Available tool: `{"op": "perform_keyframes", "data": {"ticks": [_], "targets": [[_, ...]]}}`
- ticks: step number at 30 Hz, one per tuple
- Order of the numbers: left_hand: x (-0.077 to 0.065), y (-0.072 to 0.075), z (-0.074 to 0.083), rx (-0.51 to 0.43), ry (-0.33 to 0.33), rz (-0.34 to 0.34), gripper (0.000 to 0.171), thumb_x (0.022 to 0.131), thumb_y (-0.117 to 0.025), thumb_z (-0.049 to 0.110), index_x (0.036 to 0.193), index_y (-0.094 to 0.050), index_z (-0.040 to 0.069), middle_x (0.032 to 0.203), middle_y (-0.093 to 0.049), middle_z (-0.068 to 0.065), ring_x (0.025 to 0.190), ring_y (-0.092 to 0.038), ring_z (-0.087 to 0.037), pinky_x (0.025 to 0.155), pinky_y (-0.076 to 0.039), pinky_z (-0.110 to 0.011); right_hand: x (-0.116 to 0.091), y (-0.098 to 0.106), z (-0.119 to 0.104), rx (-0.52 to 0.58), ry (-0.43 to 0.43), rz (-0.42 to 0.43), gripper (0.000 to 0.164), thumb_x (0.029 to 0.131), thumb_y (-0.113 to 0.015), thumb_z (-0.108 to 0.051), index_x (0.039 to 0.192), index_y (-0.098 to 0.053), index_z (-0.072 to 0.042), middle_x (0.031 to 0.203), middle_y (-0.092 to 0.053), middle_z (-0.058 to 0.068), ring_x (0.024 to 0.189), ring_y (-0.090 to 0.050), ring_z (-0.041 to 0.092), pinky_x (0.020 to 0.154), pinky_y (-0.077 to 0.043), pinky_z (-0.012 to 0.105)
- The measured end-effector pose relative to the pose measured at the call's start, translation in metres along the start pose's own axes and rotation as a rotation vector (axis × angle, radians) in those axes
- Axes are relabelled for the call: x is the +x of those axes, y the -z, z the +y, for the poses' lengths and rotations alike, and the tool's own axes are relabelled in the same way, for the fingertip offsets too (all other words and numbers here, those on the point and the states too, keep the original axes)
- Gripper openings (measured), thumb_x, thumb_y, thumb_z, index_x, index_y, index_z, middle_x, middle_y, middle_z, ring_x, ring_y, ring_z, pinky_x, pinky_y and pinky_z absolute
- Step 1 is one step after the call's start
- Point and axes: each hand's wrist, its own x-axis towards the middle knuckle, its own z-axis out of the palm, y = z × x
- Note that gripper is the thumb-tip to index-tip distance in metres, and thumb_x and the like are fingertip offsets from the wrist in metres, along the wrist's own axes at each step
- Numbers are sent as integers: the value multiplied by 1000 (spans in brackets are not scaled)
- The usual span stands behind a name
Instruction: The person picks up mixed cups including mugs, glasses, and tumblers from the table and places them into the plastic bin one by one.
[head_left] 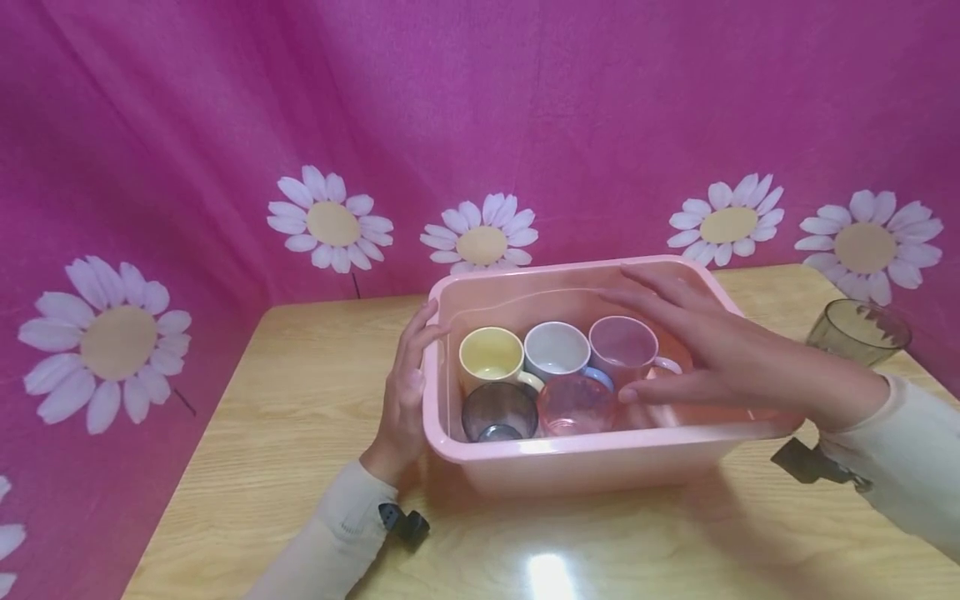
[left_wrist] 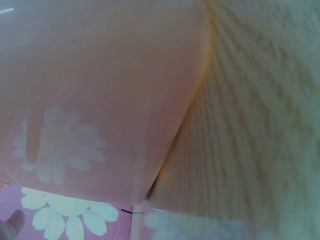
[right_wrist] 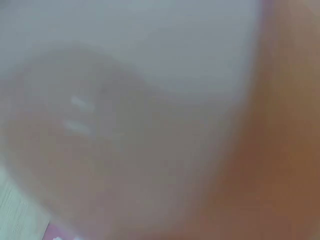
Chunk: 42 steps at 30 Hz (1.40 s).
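My left hand point(head_left: 405, 392) holds the left side of a pink plastic tub point(head_left: 600, 475), a digit hooked over its rim. Spread wide above the tub's right half, my right hand point(head_left: 705, 350) holds nothing; its thumb points at a clear pink glass point(head_left: 576, 407). Beside that glass stands a dark smoky glass point(head_left: 498, 408). Behind them, a yellow mug point(head_left: 491, 354), a white mug with a blue handle point(head_left: 557, 348) and a pink mug point(head_left: 624, 340) form a row. The right wrist view is blurred; the left one mostly shows the tub wall point(left_wrist: 110, 100).
A greenish clear glass point(head_left: 858, 333) stands on the wooden table point(head_left: 315, 400) to the right of the tub, partly behind my right forearm. A magenta curtain point(head_left: 480, 100) with large white daisies hangs along the back and left.
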Motion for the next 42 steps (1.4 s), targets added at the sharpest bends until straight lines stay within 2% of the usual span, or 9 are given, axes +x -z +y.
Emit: {"op": "perform_keyframes", "data": {"ticks": [18,25,31,33,35,37,38,40,42], "targets": [[-7,-2,-4,-38,7,-4,62,96,-26,53,131,-46,5,155,-28,-7,144,-23,-25,109,-31,-53,-42,8,30,76,-274,72,94,71,-86,-26,148,-33,-39,159,-18,3,141,-20,42,91,-28,77],[-6,-1,-3,-34,-11,12,62,96,-26,53,130,-47,6,154,-30,-7,143,-24,-26,110,-31,-53,-56,12,52,115,-355,111,96,73,-84,-22,151,-30,-30,159,-17,9,146,-9,28,102,-14,75],[-5,1,-5,-8,-34,28,65,97,-24,55,128,-49,3,153,-32,-10,143,-25,-28,112,-27,-53,-67,13,67,116,-375,173,96,73,-84,-15,151,-30,-30,158,-20,4,144,-15,23,96,-21,77],[-4,1,-5,-9,-32,27,64,97,-24,54,128,-49,4,153,-32,-10,143,-25,-28,111,-27,-53,-70,12,72,108,-382,197,96,73,-83,-13,151,-31,-29,158,-21,3,139,-24,19,97,-39,61],[-4,1,-5,-11,-24,22,63,97,-24,53,128,-49,4,153,-32,-9,143,-25,-27,111,-29,-53,-75,12,77,108,-402,215,94,74,-82,-11,151,-31,-29,158,-21,0,123,-45,13,84,-53,39],[-3,1,-5,-18,-17,17,62,97,-25,52,128,-49,4,154,-31,-9,143,-25,-27,110,-30,-54,-80,11,81,105,-425,230,92,76,-81,-10,151,-30,-29,159,-18,-1,89,-62,8,62,-51,21],[-2,1,-5,-20,-13,15,61,97,-25,51,128,-49,5,154,-31,-9,143,-25,-27,110,-29,-54,-83,11,83,102,-433,242,91,77,-80,-10,151,-31,-28,159,-17,-1,70,-61,7,61,-46,13],[-2,1,-5,-19,-9,12,61,97,-24,52,128,-49,5,154,-31,-9,143,-24,-27,110,-28,-55,-88,12,87,115,-455,255,89,79,-78,-11,152,-29,-28,160,-13,-1,80,-67,17,87,-49,24],[-2,1,-5,-17,-7,12,62,96,-24,53,128,-49,5,154,-31,-8,143,-24,-27,111,-26,-56,-93,12,91,113,-460,275,88,80,-76,-12,152,-28,-27,161,-11,4,117,-56,25,109,-33,43]]}}
